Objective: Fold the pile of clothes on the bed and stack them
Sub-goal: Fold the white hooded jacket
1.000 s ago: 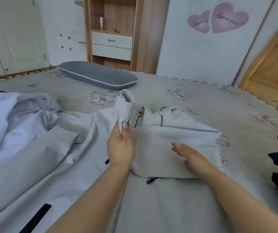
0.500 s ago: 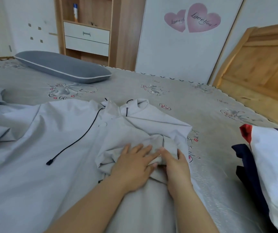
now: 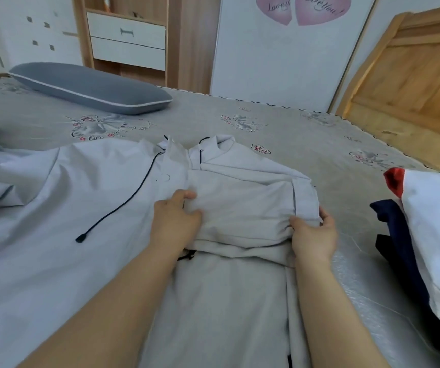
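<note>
A pale grey hooded jacket (image 3: 240, 203) with a dark drawstring lies half folded on the bed (image 3: 306, 134) in front of me. My left hand (image 3: 173, 219) rests on the folded panel's left side, fingers curled into the cloth. My right hand (image 3: 314, 235) grips the folded sleeve edge at the panel's right corner. The jacket's lower part (image 3: 226, 301) stretches towards me between my forearms. More pale garments (image 3: 40, 208) lie spread and crumpled on the left.
A grey pillow (image 3: 91, 88) lies at the far left of the bed. Red, white and navy clothes (image 3: 431, 235) are piled at the right edge. A wooden headboard (image 3: 412, 75) stands at the back right, a wardrobe with drawers (image 3: 128, 41) behind.
My hands have moved apart from the middle of the folded panel to its left and right sides, and the cloth now lies flatter. The view has shifted a little.
</note>
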